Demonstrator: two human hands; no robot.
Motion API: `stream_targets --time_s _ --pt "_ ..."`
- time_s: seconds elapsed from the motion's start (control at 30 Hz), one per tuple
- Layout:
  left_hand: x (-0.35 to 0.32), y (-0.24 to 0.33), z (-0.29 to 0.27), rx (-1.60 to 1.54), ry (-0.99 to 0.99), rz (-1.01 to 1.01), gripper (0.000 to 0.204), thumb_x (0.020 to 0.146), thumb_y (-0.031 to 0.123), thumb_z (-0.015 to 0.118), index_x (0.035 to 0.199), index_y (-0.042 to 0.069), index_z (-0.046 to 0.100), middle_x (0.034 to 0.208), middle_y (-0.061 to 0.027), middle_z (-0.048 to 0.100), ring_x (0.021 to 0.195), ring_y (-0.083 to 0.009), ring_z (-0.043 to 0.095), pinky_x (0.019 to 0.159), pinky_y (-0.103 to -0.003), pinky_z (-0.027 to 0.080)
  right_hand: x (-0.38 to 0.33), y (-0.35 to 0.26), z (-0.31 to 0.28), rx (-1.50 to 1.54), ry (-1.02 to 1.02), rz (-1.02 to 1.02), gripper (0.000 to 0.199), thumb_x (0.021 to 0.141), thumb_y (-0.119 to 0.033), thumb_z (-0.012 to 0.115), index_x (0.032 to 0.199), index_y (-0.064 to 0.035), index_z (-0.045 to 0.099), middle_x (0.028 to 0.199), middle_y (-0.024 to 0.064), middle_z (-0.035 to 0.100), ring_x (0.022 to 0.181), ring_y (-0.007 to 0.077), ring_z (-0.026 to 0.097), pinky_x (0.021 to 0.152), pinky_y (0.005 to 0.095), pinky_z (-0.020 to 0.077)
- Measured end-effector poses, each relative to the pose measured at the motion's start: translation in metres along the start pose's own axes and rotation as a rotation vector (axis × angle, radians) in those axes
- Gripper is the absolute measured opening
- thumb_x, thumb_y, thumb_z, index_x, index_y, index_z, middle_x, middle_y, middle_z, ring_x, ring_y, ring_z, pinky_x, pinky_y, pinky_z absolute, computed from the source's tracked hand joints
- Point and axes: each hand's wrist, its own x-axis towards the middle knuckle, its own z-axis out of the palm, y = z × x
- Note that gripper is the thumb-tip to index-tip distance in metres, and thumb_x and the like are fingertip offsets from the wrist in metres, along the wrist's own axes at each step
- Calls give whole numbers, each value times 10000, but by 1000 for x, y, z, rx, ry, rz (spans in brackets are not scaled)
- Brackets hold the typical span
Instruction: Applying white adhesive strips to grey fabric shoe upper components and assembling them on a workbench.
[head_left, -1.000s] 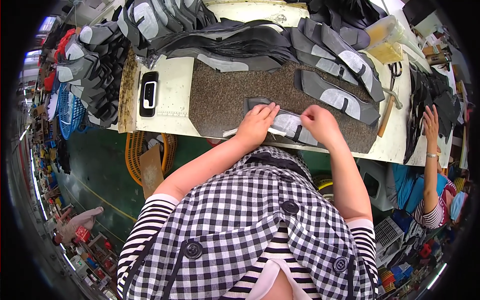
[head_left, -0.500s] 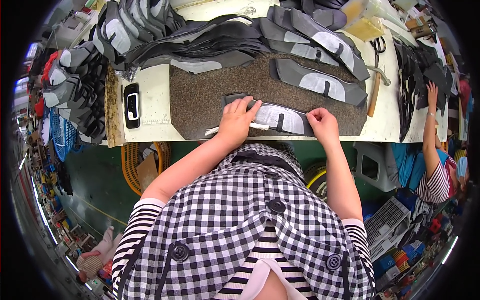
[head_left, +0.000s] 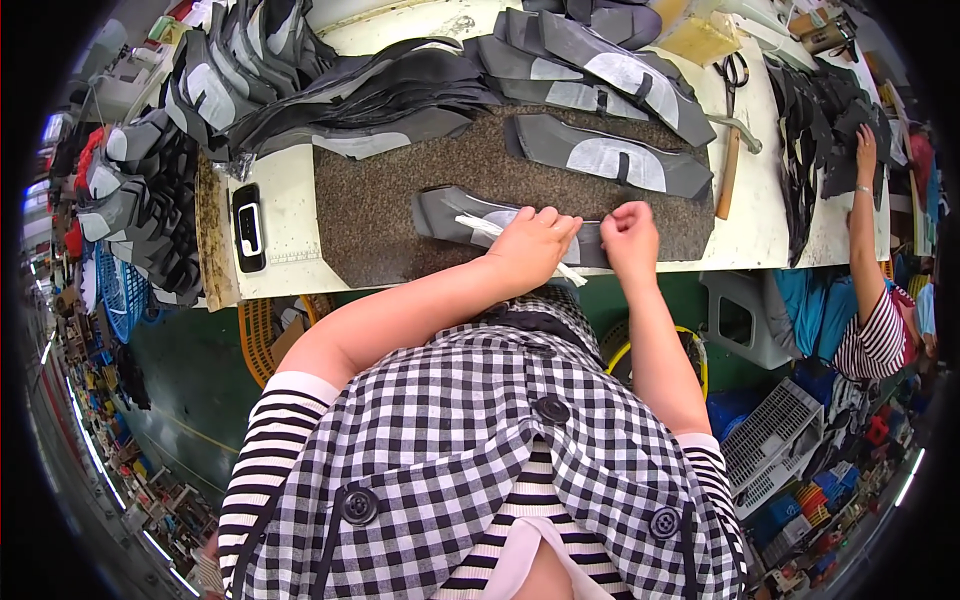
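Note:
A long grey shoe-upper piece [head_left: 450, 213] with a pale patch lies on a brown speckled mat [head_left: 380, 210] near the table's front edge. My left hand [head_left: 532, 245] presses flat on that piece, and a thin white strip [head_left: 478, 226] pokes out from under it to the left. My right hand [head_left: 628, 232] is closed in a pinch on the same piece's right end. A second grey piece [head_left: 600, 158] with a white patch lies farther back on the mat.
Stacks of grey upper pieces [head_left: 330, 85] crowd the table's back and left. A black phone [head_left: 248, 228] lies left of the mat. A hammer [head_left: 730, 160] and scissors [head_left: 735, 70] are at the right. Another person's arm [head_left: 860, 200] reaches over dark pieces far right.
The view has shifted, so the table sits farther right and lower in the picture. Both hands stay on the same grey piece, and the right one has closed into a pinch.

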Motion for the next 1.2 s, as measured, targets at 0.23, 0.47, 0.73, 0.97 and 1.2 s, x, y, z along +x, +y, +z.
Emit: stream_targets --time_s 0.23,0.47,0.73,0.97,1.2 --pt "16 3 -5 81 -69 -21 559 863 209 536 1413 148 452 1055 -35 541 953 -208 507 790 -342 414 0 21 -23 1114 -64 399 210 931 -117 590 1095 -33 489 740 22 562 592 93 569 529 208 473" --pt "-17 -28 -57 -317 245 -310 479 900 174 524 1373 100 494 1041 -128 591 985 -276 574 826 -375 467 -31 -41 0 267 -139 -530 618 712 -138 771 1260 -68 494 1140 128 575 1077 311 539 1012 443 391" --pt "-79 -84 -84 -2071 443 -719 514 1027 352 406 1371 -28 447 1113 -118 638 940 -181 630 804 -289 523 -21 -89 -46 -213 -219 -806 883 482 -166 870 1288 -158 510 1181 87 492 1209 285 441 1097 578 205" --pt "-69 -58 -79 -2124 456 -559 542 1019 369 409 1388 -28 423 1324 -165 533 1197 -249 533 1018 -375 437 -9 -148 -47 142 -219 -782 282 721 -189 792 963 -82 694 1021 82 663 994 263 599 883 390 447" --pt "-65 -51 -81 -2238 478 -493 541 1016 371 423 1373 -34 440 1321 -151 531 1215 -223 518 1056 -369 396 -24 -162 9 834 -601 -139 123 870 -102 696 940 -3 671 882 21 665 825 96 605 763 240 475"
